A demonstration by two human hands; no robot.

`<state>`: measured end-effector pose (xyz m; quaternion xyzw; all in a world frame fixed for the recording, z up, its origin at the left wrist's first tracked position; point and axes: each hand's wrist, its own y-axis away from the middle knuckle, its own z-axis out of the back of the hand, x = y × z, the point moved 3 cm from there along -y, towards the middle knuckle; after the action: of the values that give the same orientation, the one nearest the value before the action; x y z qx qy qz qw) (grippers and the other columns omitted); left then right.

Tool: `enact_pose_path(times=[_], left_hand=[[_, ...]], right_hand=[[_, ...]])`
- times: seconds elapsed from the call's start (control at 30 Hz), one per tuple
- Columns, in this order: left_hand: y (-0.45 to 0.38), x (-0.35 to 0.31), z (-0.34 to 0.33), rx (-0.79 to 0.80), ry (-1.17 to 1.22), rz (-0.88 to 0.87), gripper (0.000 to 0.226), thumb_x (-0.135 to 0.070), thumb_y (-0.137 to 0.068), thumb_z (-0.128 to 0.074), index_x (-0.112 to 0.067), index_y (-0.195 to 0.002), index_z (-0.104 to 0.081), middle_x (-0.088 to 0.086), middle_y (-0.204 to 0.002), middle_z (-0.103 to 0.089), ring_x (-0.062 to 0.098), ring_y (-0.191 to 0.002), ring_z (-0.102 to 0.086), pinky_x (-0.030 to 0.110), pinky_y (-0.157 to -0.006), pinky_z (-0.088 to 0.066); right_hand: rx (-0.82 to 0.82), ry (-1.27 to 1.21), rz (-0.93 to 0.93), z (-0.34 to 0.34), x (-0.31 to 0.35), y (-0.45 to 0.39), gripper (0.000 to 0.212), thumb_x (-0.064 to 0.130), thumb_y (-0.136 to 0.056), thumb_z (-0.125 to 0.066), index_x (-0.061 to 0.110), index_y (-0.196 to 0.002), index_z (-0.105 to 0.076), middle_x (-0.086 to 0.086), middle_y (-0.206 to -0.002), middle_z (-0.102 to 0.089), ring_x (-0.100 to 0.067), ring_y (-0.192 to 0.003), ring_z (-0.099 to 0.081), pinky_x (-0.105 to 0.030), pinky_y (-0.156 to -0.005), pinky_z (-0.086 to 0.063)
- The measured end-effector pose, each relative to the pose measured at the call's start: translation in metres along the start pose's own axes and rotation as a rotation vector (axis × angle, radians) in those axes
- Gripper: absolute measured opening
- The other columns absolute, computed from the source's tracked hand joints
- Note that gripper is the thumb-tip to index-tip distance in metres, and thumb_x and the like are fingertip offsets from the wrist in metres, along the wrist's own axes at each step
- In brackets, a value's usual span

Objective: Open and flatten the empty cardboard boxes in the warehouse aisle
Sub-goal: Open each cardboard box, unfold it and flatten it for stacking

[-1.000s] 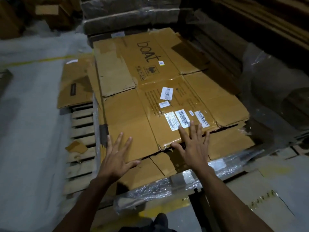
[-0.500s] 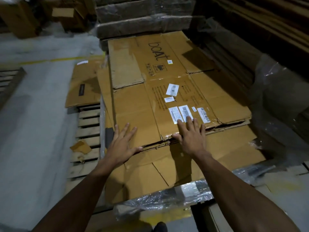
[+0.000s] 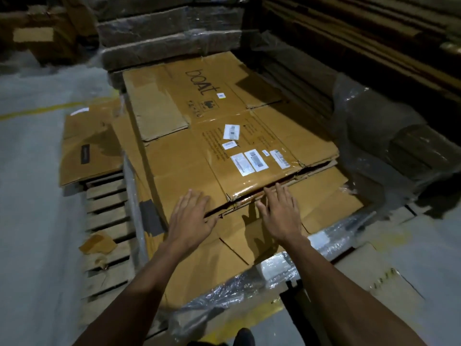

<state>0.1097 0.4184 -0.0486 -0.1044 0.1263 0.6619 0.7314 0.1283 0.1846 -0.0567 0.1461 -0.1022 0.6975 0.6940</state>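
On wooden slatted pallet [image 3: 104, 208]: large brown printed flattened cardboard box [image 3: 224, 136], topmost of a flat stack, near edge slightly lifted. Left hand [image 3: 190, 216] and right hand [image 3: 280, 216]: grip spread, pressing that edge. Judged nearly flat; seating remains. Nearby: clear crumpled plastic wrap [image 3: 374, 136], wrapped cardboard bundles [image 3: 162, 43], loose cardboard scrap [image 3: 98, 243].

The word "boAt" is printed in thin dark letters on the large flattened brown cardboard box [image 3: 224, 136] topping the stack. Several white barcode stickers [image 3: 255, 159] sit on it, their print too small to read.
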Motion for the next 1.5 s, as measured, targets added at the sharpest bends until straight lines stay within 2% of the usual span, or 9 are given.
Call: enact_pose_path(times=[0.2,0.33,0.5,0.63,0.83,1.0,1.27,1.43,1.5], left_hand=[[0.01,-0.08,-0.029,0.084,0.018,-0.411,0.06,-0.05,-0.091,-0.042,-0.011,-0.133,-0.059,0.009,-0.14,-0.056,0.032,-0.137,-0.044,0.041,-0.114,-0.031],[0.027,-0.149,-0.069,0.256,0.027,-0.623,0.057,-0.044,-0.089,-0.043,-0.008,-0.129,-0.061,0.012,-0.134,-0.059,0.032,-0.127,-0.05,0.037,-0.108,-0.035],[0.047,-0.246,-0.126,0.452,-0.011,-0.767,0.033,-0.034,-0.09,-0.048,-0.007,-0.1,-0.064,0.013,-0.106,-0.065,0.033,-0.107,-0.058,0.04,-0.088,-0.043],[0.047,-0.313,-0.189,0.592,-0.064,-0.747,0.037,-0.033,-0.091,-0.052,-0.006,-0.116,-0.061,0.017,-0.119,-0.062,0.036,-0.116,-0.056,0.041,-0.092,-0.048],[0.024,-0.389,-0.334,0.686,-0.191,-0.586,0.07,-0.055,-0.093,-0.041,-0.008,-0.145,-0.042,0.017,-0.152,-0.042,0.032,-0.139,-0.039,0.04,-0.113,-0.035],[-0.003,-0.423,-0.464,0.723,-0.208,-0.427,0.072,-0.051,-0.094,-0.056,-0.008,-0.147,-0.036,0.016,-0.154,-0.036,0.032,-0.141,-0.034,0.039,-0.111,-0.033],[-0.053,-0.405,-0.654,0.714,-0.174,-0.208,0.085,-0.055,-0.087,-0.065,0.0,-0.144,-0.035,0.023,-0.148,-0.041,0.04,-0.136,-0.041,0.044,-0.108,-0.037],[-0.071,-0.369,-0.72,0.745,0.023,-0.007,0.125,-0.082,-0.059,-0.069,-0.008,-0.151,-0.029,0.016,-0.153,-0.042,0.033,-0.138,-0.043,0.044,-0.113,-0.038],[-0.075,-0.354,-0.732,0.757,0.063,0.065,0.126,-0.078,-0.06,-0.075,-0.008,-0.153,-0.027,0.015,-0.154,-0.039,0.031,-0.14,-0.041,0.043,-0.114,-0.037]], right_hand=[[-0.115,-0.063,-0.35,-0.023,-0.051,0.108,0.063,0.053,-0.096,-0.024,0.015,-0.136,-0.055,-0.013,-0.143,-0.051,-0.035,-0.136,-0.042,-0.049,-0.11,-0.034],[-0.129,-0.066,-0.63,-0.027,-0.094,0.188,0.058,0.051,-0.1,-0.026,0.016,-0.139,-0.051,-0.007,-0.139,-0.053,-0.027,-0.131,-0.044,-0.042,-0.108,-0.032],[-0.173,-0.087,-0.892,-0.023,-0.161,0.251,0.045,0.042,-0.103,-0.041,0.013,-0.137,-0.051,-0.009,-0.138,-0.054,-0.027,-0.126,-0.046,-0.041,-0.106,-0.033],[-0.163,-0.121,-1.024,-0.027,-0.234,0.274,0.051,0.045,-0.103,-0.039,0.01,-0.14,-0.049,-0.01,-0.141,-0.053,-0.028,-0.129,-0.044,-0.041,-0.109,-0.031],[-0.072,-0.257,-1.167,-0.076,-0.388,0.282,0.061,0.056,-0.1,-0.038,0.009,-0.138,-0.048,-0.011,-0.139,-0.054,-0.03,-0.132,-0.042,-0.045,-0.111,-0.031],[-0.008,-0.296,-1.25,-0.144,-0.503,0.272,0.07,0.059,-0.098,-0.044,0.004,-0.142,-0.042,-0.015,-0.141,-0.051,-0.032,-0.134,-0.041,-0.045,-0.113,-0.031],[0.039,-0.403,-1.353,-0.293,-0.636,0.237,0.077,0.067,-0.089,-0.053,0.001,-0.129,-0.049,-0.018,-0.131,-0.057,-0.037,-0.123,-0.051,-0.048,-0.104,-0.042],[0.056,-0.495,-1.448,-0.368,-0.655,0.233,0.095,0.072,-0.083,-0.057,0.001,-0.142,-0.036,-0.019,-0.141,-0.05,-0.039,-0.13,-0.048,-0.049,-0.106,-0.041],[0.019,-0.531,-1.5,-0.386,-0.654,0.238,0.097,0.073,-0.08,-0.061,0.003,-0.142,-0.034,-0.018,-0.139,-0.051,-0.039,-0.128,-0.049,-0.048,-0.102,-0.042]])
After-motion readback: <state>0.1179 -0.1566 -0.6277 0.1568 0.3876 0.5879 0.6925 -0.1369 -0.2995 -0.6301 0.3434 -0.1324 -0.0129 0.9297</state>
